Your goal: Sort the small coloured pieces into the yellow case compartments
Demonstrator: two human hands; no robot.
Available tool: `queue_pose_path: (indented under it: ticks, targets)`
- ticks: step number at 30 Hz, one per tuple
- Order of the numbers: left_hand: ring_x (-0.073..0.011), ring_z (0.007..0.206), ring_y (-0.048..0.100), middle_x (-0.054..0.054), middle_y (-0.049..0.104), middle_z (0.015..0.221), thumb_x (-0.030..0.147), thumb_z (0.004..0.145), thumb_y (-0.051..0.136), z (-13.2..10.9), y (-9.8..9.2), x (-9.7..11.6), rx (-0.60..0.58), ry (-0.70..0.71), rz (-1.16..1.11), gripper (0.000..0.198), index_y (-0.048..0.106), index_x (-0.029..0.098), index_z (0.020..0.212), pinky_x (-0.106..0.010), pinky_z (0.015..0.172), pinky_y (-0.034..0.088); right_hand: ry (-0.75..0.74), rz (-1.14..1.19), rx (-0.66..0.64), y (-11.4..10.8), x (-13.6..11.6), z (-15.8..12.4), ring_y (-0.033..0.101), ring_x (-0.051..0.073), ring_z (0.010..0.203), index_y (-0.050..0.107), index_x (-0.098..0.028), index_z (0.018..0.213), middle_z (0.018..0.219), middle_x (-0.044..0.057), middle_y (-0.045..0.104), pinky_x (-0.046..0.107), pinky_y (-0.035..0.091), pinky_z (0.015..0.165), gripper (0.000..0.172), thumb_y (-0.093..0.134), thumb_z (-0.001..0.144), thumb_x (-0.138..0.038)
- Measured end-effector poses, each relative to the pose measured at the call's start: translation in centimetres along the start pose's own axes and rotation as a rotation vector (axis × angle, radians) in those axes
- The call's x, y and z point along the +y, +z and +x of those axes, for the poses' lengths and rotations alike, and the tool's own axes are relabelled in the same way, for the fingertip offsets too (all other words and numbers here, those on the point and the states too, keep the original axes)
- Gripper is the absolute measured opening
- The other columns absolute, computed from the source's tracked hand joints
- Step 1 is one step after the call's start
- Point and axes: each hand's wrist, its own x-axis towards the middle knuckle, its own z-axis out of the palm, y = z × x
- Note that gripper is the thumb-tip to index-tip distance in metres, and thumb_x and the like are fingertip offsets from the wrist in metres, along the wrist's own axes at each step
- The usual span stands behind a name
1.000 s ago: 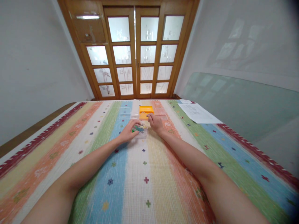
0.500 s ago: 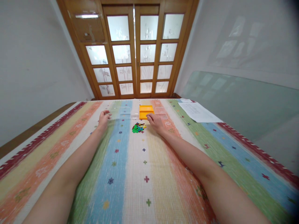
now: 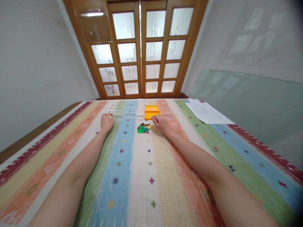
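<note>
My left hand (image 3: 107, 122) is at the left end of a row of boxes, its fingers closed at the near left edge of a clear plastic box (image 3: 116, 114). A second clear box (image 3: 130, 111) stands just right of it. Farther right is a yellow plastic box (image 3: 152, 108) with a dividing ridge across it. My right hand (image 3: 161, 123) has its fingers bent together at the yellow box's near right corner; the fingertips are partly hidden. Another clear box (image 3: 167, 113) lies beyond that hand. Small coloured pieces (image 3: 143, 128), mostly green, form a pile left of my right hand.
A striped cloth (image 3: 139, 176) covers the table. Printed paper sheets (image 3: 208, 113) lie at the far right. Wooden doors with glass panes (image 3: 153, 50) stand behind the table, and a pale glass panel (image 3: 248, 104) leans along the right wall.
The view has shifted slightly, moving everything a little to the right. My left fingers have come together at the leftmost clear box. My right hand stays by the yellow box.
</note>
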Motion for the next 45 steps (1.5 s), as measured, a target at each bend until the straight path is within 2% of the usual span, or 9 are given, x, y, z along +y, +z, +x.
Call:
queue_pose_path:
  ticks: [3, 7, 11, 16, 19, 23, 29, 38, 45]
  targets:
    - [-0.0331, 0.116, 0.06, -0.014, 0.063, 0.114, 0.026, 0.092, 0.054, -0.7, -0.5, 1.4, -0.07, 0.073, 0.08, 0.021, 0.071, 0.021, 0.101, -0.046, 0.105, 0.048, -0.01, -0.01, -0.01, 0.0, -0.1, -0.1, 0.062, 0.021, 0.085, 0.071, -0.022, 0.095, 0.094, 0.007, 0.072, 0.03, 0.041, 0.076, 0.03, 0.047, 0.108, -0.034]
    - [-0.0296, 0.106, 0.065, -0.011, 0.066, 0.117, 0.03, 0.094, 0.053, -1.3, -0.2, 2.4, -0.143, 0.091, 0.104, 0.02, 0.07, 0.023, 0.101, -0.042, 0.095, 0.051, -0.016, -0.015, -0.024, -0.1, -0.4, -0.2, 0.06, 0.02, 0.081, 0.069, -0.022, 0.09, 0.09, 0.006, 0.071, 0.03, 0.04, 0.075, 0.03, 0.047, 0.108, -0.033]
    - [-0.0333, 0.111, 0.065, -0.014, 0.07, 0.116, 0.028, 0.091, 0.056, -1.5, 0.9, 2.1, -0.177, 0.176, 0.041, 0.022, 0.071, 0.021, 0.106, -0.046, 0.103, 0.05, -0.007, -0.027, -0.031, -0.2, -0.6, -0.2, 0.06, 0.021, 0.08, 0.068, -0.022, 0.087, 0.088, 0.006, 0.07, 0.03, 0.04, 0.074, 0.03, 0.048, 0.107, -0.032]
    - [-0.0358, 0.127, 0.06, -0.014, 0.071, 0.125, 0.023, 0.084, 0.061, -1.4, 1.8, 1.6, -0.205, 0.274, -0.081, 0.037, 0.069, 0.02, 0.121, -0.052, 0.118, 0.042, -0.008, -0.046, -0.042, 0.0, -0.5, -0.2, 0.06, 0.021, 0.081, 0.069, -0.022, 0.088, 0.09, 0.007, 0.071, 0.031, 0.04, 0.073, 0.031, 0.048, 0.107, -0.033]
    - [-0.0371, 0.126, 0.06, -0.017, 0.069, 0.127, 0.023, 0.084, 0.061, -1.4, 1.8, 1.8, -0.25, 0.264, -0.09, 0.039, 0.067, 0.018, 0.122, -0.055, 0.117, 0.041, -0.011, -0.059, -0.048, 0.2, -0.2, -0.2, 0.06, 0.021, 0.081, 0.069, -0.022, 0.089, 0.091, 0.007, 0.072, 0.031, 0.04, 0.073, 0.031, 0.047, 0.108, -0.033]
    - [-0.0363, 0.122, 0.06, -0.016, 0.071, 0.119, 0.023, 0.083, 0.062, -1.5, 1.7, 2.0, -0.266, 0.231, -0.086, 0.031, 0.069, 0.02, 0.113, -0.055, 0.117, 0.041, -0.025, -0.055, -0.044, 0.4, -0.1, -0.2, 0.061, 0.021, 0.082, 0.069, -0.022, 0.088, 0.091, 0.007, 0.072, 0.031, 0.039, 0.074, 0.031, 0.047, 0.107, -0.032]
    - [-0.0355, 0.136, 0.052, -0.017, 0.064, 0.14, 0.026, 0.083, 0.063, -1.2, 2.2, 1.1, -0.251, 0.267, -0.059, 0.038, 0.069, 0.018, 0.119, -0.054, 0.124, 0.032, -0.026, -0.045, -0.048, 0.2, -0.3, -0.2, 0.06, 0.02, 0.079, 0.067, -0.022, 0.085, 0.088, 0.006, 0.07, 0.031, 0.037, 0.072, 0.03, 0.048, 0.107, -0.031]
    - [-0.0363, 0.145, 0.047, -0.017, 0.059, 0.149, 0.027, 0.083, 0.064, -0.6, 3.2, 0.7, -0.323, 0.296, -0.11, 0.046, 0.068, 0.018, 0.128, -0.055, 0.129, 0.027, -0.032, -0.047, -0.065, 0.3, -0.5, -0.2, 0.06, 0.02, 0.081, 0.066, -0.022, 0.086, 0.09, 0.006, 0.07, 0.03, 0.038, 0.073, 0.03, 0.048, 0.108, -0.032]
    - [-0.0374, 0.138, 0.053, -0.015, 0.062, 0.143, 0.027, 0.083, 0.067, -1.2, 3.1, 1.8, -0.33, 0.317, -0.161, 0.036, 0.072, 0.022, 0.119, -0.056, 0.126, 0.034, -0.031, -0.07, -0.065, 0.5, -0.2, -0.3, 0.059, 0.02, 0.079, 0.066, -0.023, 0.085, 0.087, 0.005, 0.069, 0.031, 0.038, 0.072, 0.033, 0.046, 0.108, -0.035]
